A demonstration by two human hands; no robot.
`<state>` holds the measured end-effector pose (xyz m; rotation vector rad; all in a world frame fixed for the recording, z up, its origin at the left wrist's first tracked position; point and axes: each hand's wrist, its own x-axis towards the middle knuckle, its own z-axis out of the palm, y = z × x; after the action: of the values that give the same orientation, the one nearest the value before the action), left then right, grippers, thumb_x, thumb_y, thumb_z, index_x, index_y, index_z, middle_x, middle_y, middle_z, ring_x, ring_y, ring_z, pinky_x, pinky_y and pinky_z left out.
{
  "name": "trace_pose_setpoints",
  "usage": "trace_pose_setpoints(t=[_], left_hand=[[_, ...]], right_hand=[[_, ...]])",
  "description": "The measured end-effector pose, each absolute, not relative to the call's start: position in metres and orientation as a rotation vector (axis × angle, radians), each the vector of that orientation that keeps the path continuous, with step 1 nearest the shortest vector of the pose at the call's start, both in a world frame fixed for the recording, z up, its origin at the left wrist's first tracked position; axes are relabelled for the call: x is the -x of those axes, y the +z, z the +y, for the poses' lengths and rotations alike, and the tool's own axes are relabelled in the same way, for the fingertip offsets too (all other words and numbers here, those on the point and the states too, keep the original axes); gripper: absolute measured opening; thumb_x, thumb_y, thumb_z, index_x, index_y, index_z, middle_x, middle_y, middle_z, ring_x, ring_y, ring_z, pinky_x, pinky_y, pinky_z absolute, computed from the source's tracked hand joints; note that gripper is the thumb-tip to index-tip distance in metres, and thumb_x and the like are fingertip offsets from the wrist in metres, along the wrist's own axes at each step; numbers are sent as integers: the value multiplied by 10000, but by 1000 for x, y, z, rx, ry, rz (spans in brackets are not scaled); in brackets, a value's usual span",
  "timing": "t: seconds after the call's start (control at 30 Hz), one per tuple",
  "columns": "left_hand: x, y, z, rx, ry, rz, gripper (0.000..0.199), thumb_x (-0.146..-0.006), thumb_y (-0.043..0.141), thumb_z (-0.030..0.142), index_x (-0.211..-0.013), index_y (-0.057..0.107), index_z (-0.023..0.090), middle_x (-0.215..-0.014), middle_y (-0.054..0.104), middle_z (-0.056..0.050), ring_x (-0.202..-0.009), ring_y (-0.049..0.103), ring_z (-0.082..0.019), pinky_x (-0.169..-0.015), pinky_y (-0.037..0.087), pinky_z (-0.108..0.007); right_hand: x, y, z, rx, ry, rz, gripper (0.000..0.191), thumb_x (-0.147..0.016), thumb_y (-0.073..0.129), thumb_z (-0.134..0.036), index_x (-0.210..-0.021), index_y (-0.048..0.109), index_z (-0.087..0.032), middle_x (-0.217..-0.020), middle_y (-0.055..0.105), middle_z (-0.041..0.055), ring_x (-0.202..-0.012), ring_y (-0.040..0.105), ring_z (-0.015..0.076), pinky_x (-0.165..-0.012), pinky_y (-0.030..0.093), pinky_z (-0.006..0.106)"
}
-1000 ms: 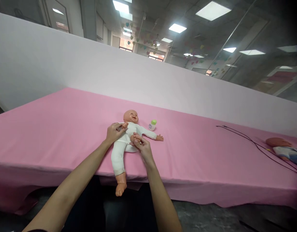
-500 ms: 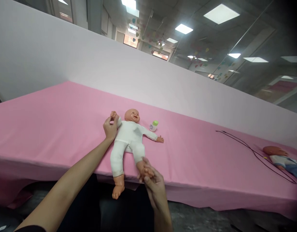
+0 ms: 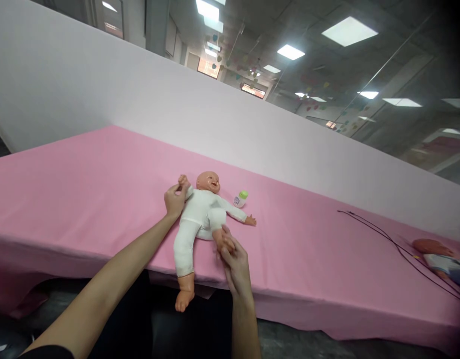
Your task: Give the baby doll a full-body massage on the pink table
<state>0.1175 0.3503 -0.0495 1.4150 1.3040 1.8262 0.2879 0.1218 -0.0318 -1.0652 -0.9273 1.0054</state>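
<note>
Drawing a foot [image 3: 218,237] of the doll [image 3: 200,205] back from the near edge of the table [image 3: 308,254] since half a second ago, pinching it in the right hand [image 3: 235,257]. Bending that knee [image 3: 217,218] partway, seemingly mid-fold; leaving the other leg [image 3: 184,249] straight over the edge. Holding one arm [image 3: 190,192] outward, pinched in the left hand [image 3: 174,200]. Keeping the doll face up between both hands. Showing, beyond, a bottle [image 3: 239,200] near its free arm [image 3: 234,212]; farther right, a cable [image 3: 383,233] and second doll [image 3: 437,261]; behind, a wall [image 3: 200,112].

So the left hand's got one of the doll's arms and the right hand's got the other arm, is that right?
Not quite: in the head view, the right hand holds the doll's foot, not its other arm. The left hand does have one arm.
</note>
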Motion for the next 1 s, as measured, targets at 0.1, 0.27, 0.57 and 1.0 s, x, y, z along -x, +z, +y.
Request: trace_pose_setpoints(t=[0.1, 0.27, 0.57, 1.0], left_hand=[[-109, -52, 361, -1035, 1793, 1500, 541, -981, 552, 578, -594, 527, 202, -554, 475, 19, -559, 411, -138, -560, 300, -281], [-104, -48, 361, -1056, 1872, 1513, 534, -962, 588, 560, -579, 480, 203, -553, 445, 29, -553, 384, -125, -554, 274, -279], [-114, -56, 338, -2097, 1687, 1175, 409, -920, 667, 569, -756, 738, 201, -691, 706, -43, -634, 606, -158, -650, 399, -285], [-105, -56, 359, -1071, 1773, 1554, 536, -982, 545, 574, -589, 500, 212, -560, 512, 12, -555, 450, -144, -564, 303, -287]], right_hand=[[-292, -64, 69, 1095, 1115, -887, 540, -623, 975, -511, -1067, 819, -245, -1537, 559, 149, -1284, 631, 365, -877, 600, 400], [-294, -44, 60, 1139, 1194, -994, 489, -639, 979, -437, -1071, 832, -262, -1472, 619, 148, -1108, 715, 315, -796, 589, 362], [-277, 15, 189, 1137, 1101, -1036, 491, -767, 884, -426, -1178, 799, -171, -1110, 772, 131, -662, 622, 128, -550, 433, 228], [-287, -67, 52, 1145, 1228, -941, 501, -584, 1005, -441, -1010, 831, -242, -1482, 609, 158, -1114, 714, 326, -821, 596, 378]])
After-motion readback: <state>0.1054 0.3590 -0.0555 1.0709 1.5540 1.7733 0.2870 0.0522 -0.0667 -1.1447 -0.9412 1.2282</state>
